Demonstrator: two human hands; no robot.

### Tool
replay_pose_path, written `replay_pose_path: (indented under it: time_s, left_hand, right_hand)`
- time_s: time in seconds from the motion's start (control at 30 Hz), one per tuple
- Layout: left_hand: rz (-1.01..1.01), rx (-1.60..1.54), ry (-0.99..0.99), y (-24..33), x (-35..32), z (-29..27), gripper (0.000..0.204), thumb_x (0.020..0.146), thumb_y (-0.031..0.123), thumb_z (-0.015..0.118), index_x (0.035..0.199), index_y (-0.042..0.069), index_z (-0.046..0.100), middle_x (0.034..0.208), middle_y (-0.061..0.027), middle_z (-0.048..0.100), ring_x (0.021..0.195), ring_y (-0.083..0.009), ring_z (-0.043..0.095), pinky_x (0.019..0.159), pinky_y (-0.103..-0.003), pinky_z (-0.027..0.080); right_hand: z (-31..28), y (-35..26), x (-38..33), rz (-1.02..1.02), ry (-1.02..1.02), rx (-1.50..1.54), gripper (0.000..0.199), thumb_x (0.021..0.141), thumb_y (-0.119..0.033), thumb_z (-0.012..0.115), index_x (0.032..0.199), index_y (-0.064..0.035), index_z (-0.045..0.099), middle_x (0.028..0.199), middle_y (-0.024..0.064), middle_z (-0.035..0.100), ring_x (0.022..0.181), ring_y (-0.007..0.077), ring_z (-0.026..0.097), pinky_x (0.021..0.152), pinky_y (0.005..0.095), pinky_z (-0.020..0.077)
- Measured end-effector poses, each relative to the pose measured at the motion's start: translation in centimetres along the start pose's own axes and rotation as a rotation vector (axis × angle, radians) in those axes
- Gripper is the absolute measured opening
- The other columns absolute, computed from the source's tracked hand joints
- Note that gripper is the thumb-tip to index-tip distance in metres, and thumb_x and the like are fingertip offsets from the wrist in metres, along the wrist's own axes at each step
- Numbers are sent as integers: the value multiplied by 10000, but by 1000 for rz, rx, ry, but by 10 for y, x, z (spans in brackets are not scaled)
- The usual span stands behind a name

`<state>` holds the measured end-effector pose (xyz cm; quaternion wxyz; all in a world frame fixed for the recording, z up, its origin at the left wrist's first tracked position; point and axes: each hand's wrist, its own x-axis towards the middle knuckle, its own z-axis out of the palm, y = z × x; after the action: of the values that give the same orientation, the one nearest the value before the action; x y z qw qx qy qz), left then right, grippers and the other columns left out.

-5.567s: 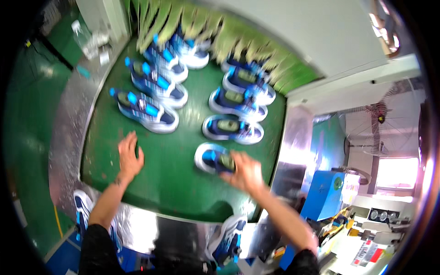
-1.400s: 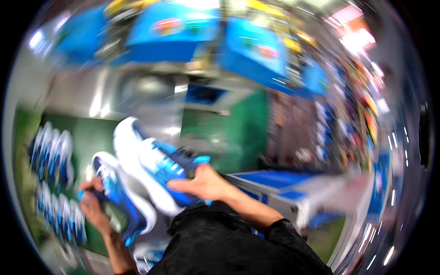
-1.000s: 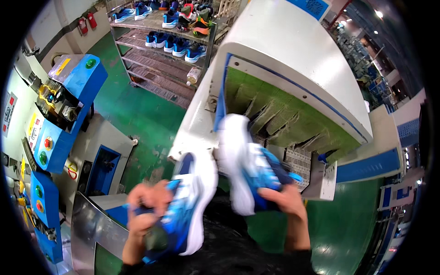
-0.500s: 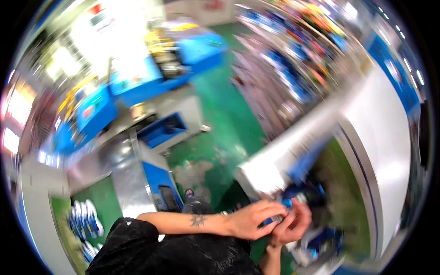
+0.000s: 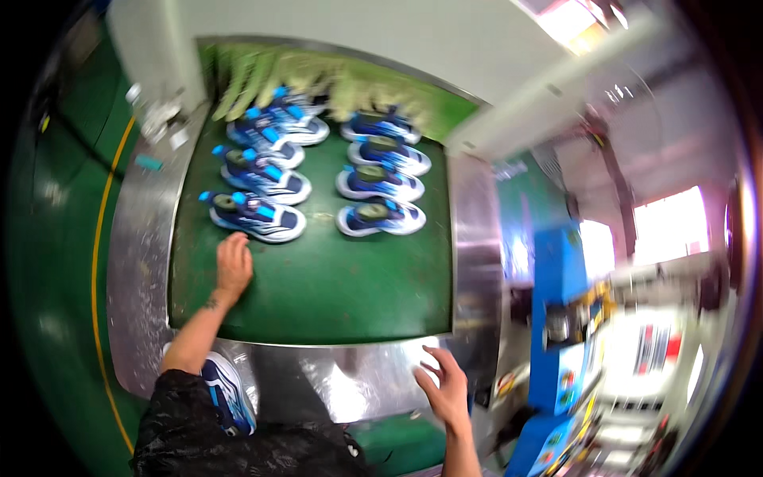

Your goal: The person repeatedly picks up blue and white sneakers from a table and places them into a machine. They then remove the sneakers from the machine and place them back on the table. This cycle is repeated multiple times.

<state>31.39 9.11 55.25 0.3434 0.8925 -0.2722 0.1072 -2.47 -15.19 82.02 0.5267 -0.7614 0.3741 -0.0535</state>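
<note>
Two rows of blue and white sneakers stand on a green conveyor belt (image 5: 318,294). My left hand (image 5: 234,265) is just below the nearest sneaker of the left row (image 5: 258,218); its fingers are stretched forward and hold nothing I can see. Whether the fingertips touch that shoe I cannot tell. My right hand (image 5: 445,385) hovers by the metal front edge (image 5: 350,389), fingers apart and nothing in them. The right row's nearest sneaker (image 5: 381,218) is well ahead of it. Another sneaker (image 5: 226,389) lies close to my body, partly hidden by my left forearm and sleeve.
Pale green strip curtains (image 5: 270,71) hang at the far end, under a white machine housing (image 5: 358,28). Metal side rails border the belt. Crumpled clear plastic (image 5: 159,115) lies on the left rail. Blue-topped workstations (image 5: 556,318) stand to the right.
The view has swung round from the workshop aisle to the belt. My hands, together at a small blue item before, are now apart; the left reaches over the belt, the right is empty.
</note>
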Motion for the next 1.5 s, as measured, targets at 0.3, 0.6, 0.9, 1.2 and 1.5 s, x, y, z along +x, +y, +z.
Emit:
replay_pose_path:
  time_s: [0.3, 0.6, 0.9, 1.2, 1.5]
  left_hand:
    - [-72, 86, -21, -78, 0, -10, 330, 782, 54, 605, 1106, 3, 568, 1265, -140, 553, 1207, -324, 503, 1025, -449, 361]
    - [-181, 203, 17, -85, -17, -21, 339, 763, 38, 585, 1100, 25, 550, 1280, -126, 547, 1184, -323, 519, 1018, -459, 364]
    - [-749, -1527, -1724, 258, 68, -146, 796, 935, 572, 460, 1493, 50, 235, 1402, -237, 459, 1227, -293, 532, 1013, -388, 450]
    - [-11, -1552, -1194, 409, -60, -138, 805, 875, 388, 572, 1503, 44, 204, 1454, -231, 384, 1256, -307, 493, 1049, -393, 413]
    - [77, -1304, -1570, 681, -351, -112, 918, 759, 161, 701, 1499, 71, 164, 1397, -167, 406, 1261, -293, 452, 1043, -430, 404]
  right_hand:
    - [333, -43, 325, -811, -448, -434, 772, 627, -247, 854, 1238, 6, 457, 1132, 214, 607, 983, 373, 618, 824, 433, 515]
    - [216, 15, 132, 227, -280, 46, 738, 662, -348, 870, 1183, 62, 547, 1125, 192, 643, 1045, 239, 614, 947, 360, 459]
    - [-30, -146, 9, -984, -324, -251, 711, 656, -136, 844, 1276, -57, 504, 1250, 147, 583, 1202, 308, 557, 1041, 477, 421]
    - [-44, 7, -196, -577, 158, 592, 991, 828, -333, 717, 1496, 27, 78, 1502, 258, 242, 1386, 351, 300, 1123, 388, 281]
    - [-203, 178, -447, -305, 955, 676, 668, 901, -243, 676, 1412, 17, 333, 1292, 119, 485, 1146, 191, 489, 969, 311, 415]
